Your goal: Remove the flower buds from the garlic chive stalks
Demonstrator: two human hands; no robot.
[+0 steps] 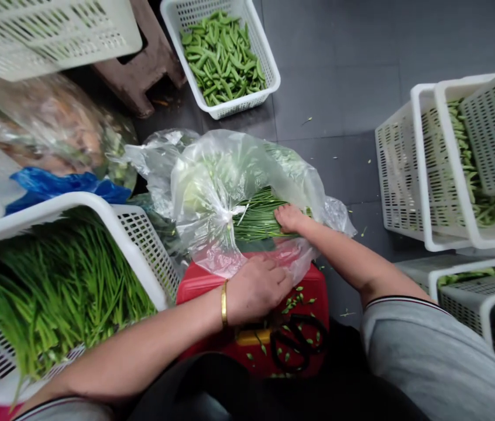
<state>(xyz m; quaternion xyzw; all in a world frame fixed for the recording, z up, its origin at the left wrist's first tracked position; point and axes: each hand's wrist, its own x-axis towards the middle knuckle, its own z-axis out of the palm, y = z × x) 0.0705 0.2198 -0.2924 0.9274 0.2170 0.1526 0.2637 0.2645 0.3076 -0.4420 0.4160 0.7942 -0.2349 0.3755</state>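
Observation:
A clear plastic bag point(216, 175) lies across a red plastic surface point(199, 286), a bundle of thin green garlic chive stems point(256, 213) showing through its opening. My right hand point(289, 218) reaches into the opening with fingers curled round stems at the right of the bundle; their tips are hidden. At the bag's near edge, my left hand point(260, 286), a gold bracelet at its wrist, is closed on the plastic. Black-handled scissors point(298, 345) and a yellow-handled tool point(253, 337) lie below it among loose green buds point(299, 301).
At left stands a white basket point(98, 204) of long green chives point(76, 275). A basket point(269, 82) of pea pods point(223, 58) sits ahead on grey floor tiles point(339, 58). More white baskets point(427, 169) stand right. A brown stool point(140, 58) is at upper left.

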